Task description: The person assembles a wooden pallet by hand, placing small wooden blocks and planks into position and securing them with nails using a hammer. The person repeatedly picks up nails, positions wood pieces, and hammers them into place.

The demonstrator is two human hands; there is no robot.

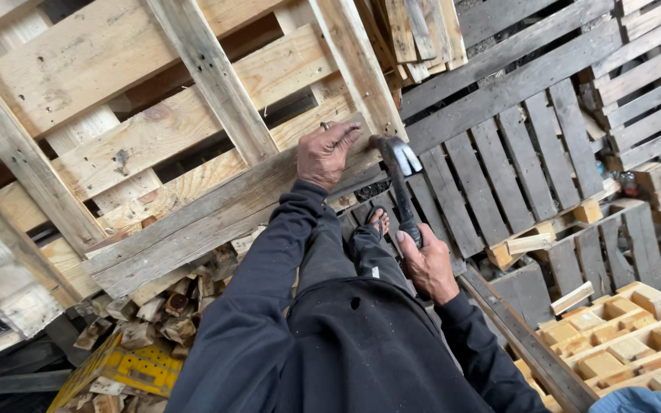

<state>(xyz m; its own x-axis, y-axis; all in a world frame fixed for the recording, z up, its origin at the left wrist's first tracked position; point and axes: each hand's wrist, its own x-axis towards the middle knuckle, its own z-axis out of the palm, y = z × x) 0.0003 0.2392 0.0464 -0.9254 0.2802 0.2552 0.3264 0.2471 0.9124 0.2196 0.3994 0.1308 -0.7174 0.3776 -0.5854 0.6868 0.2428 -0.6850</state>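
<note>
Hands: left hand point(327, 155) pinches nail point(324, 126) against pallet point(193, 153) plank at 11 o'clock; right hand point(428, 265) closed round hammer point(399, 180) handle.

We look down on grey weathered pallets point(529, 153) lying flat and overlapping, covering the ground at right; stacked pale wooden blocks point(629, 344) sit at lower right; loose offcut blocks point(154, 313) pile up at lower left beside a yellow plastic crate point(128, 371); even daylight falls across everything.
</note>
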